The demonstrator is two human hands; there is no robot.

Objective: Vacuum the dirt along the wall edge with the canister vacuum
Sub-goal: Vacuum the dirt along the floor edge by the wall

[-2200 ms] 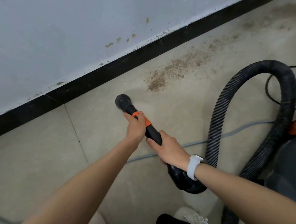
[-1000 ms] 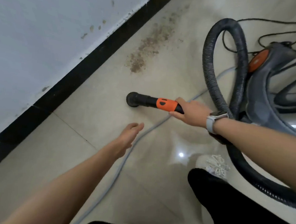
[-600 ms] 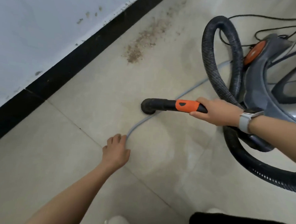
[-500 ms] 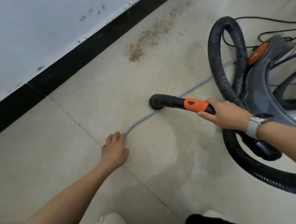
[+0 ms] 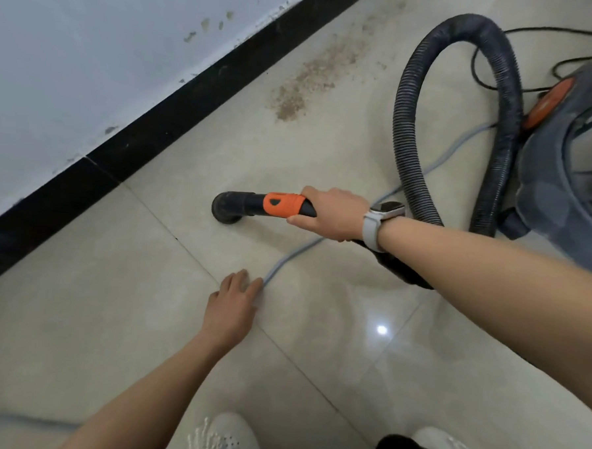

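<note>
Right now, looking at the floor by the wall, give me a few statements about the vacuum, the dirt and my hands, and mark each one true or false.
1. The right hand grips the vacuum wand behind its orange collar. True.
2. The round nozzle sits on top of the dirt patch. False: the patch lies farther along the black baseboard, apart from the nozzle.
3. The left hand also holds the wand. False: it is down at the grey cord on the floor, away from the wand.
4. The ribbed hose arches up beside the canister. True.
5. The right wrist is bare. False: it wears a watch.
</note>
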